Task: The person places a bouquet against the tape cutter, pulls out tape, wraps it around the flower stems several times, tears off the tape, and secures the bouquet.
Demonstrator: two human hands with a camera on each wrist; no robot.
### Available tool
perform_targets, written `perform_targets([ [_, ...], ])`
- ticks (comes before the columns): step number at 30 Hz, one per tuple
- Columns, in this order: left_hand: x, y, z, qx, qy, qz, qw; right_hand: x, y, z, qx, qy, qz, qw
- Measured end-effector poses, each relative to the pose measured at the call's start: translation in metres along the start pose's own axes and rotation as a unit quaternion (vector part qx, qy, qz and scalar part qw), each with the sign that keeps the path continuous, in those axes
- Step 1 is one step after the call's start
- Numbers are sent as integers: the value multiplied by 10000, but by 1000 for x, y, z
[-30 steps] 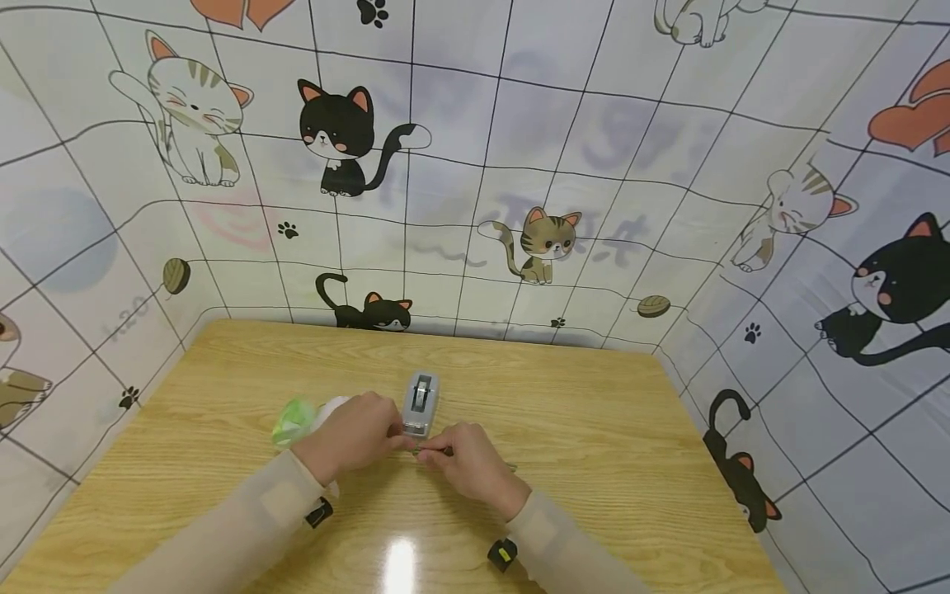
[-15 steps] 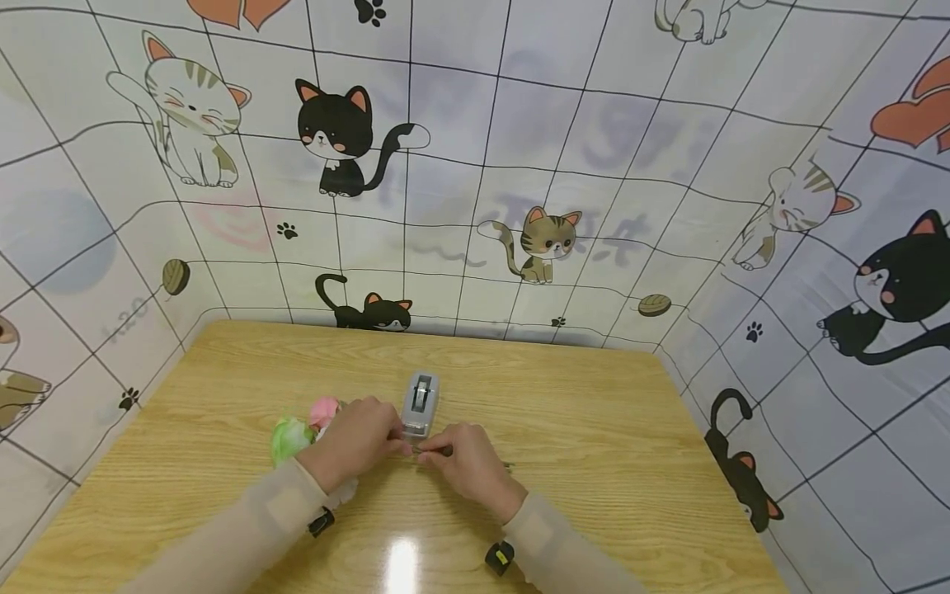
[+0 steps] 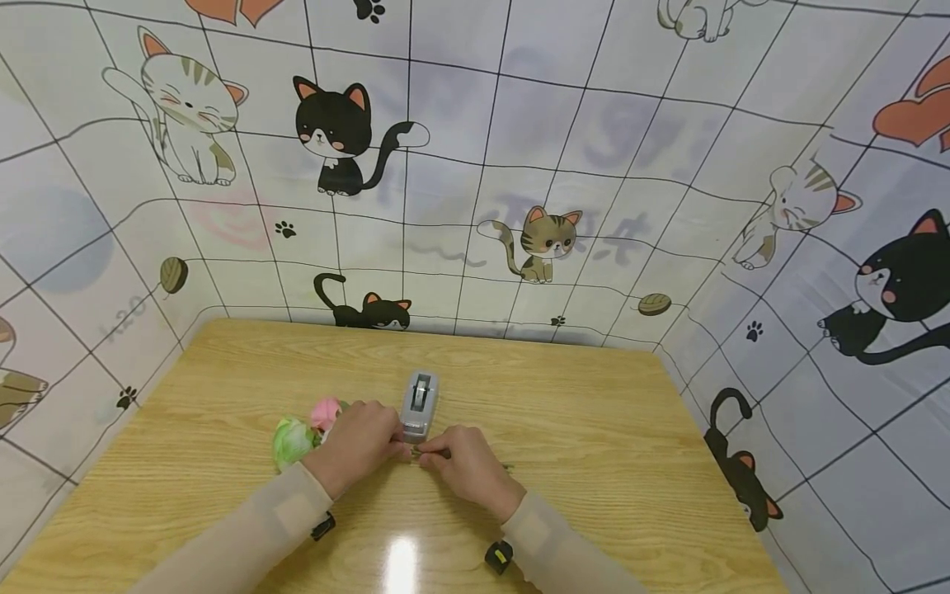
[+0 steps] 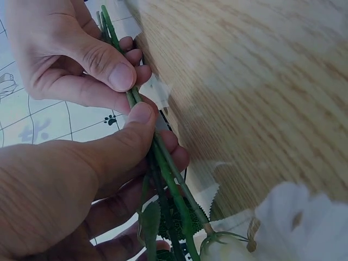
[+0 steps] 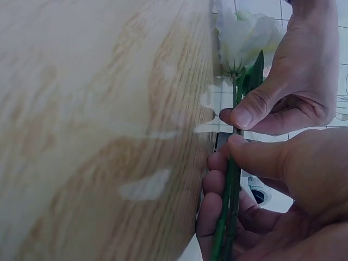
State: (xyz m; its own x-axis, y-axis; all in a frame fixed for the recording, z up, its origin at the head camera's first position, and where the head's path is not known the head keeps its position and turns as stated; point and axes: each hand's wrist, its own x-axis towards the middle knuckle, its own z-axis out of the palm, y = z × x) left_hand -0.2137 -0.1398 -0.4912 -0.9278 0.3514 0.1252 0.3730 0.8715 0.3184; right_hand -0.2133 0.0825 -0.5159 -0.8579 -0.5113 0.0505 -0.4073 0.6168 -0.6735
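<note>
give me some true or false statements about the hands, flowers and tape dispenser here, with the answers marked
1. The left hand and the right hand both grip green stems. True.
2. The pink flower lies left of the grey tape dispenser in the head view. True.
3. The right hand is holding the tape dispenser. False: it stands on the table.
4. The right hand grips nearer the flower heads than the left hand does. False: the left hand is nearer them.
5. A white flower shows in each wrist view. True.
</note>
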Motion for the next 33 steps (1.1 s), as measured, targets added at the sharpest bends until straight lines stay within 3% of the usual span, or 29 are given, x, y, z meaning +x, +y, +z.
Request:
perform_targets([
  [4, 0, 0, 0, 46, -3, 9, 10000, 0, 0, 0, -14, -31, -27, 10000],
  [16, -1, -3, 3, -66, 4, -23, 10000, -4, 1, -2, -357, 115, -613, 9974],
  [26, -3, -4, 4, -154, 249, 234, 9993, -3, -3, -1, -907, -35, -727, 9932],
  [33, -1, -3, 5, -26, 237, 127, 9996, -1, -5, 0, -1021, -57, -766, 9918],
])
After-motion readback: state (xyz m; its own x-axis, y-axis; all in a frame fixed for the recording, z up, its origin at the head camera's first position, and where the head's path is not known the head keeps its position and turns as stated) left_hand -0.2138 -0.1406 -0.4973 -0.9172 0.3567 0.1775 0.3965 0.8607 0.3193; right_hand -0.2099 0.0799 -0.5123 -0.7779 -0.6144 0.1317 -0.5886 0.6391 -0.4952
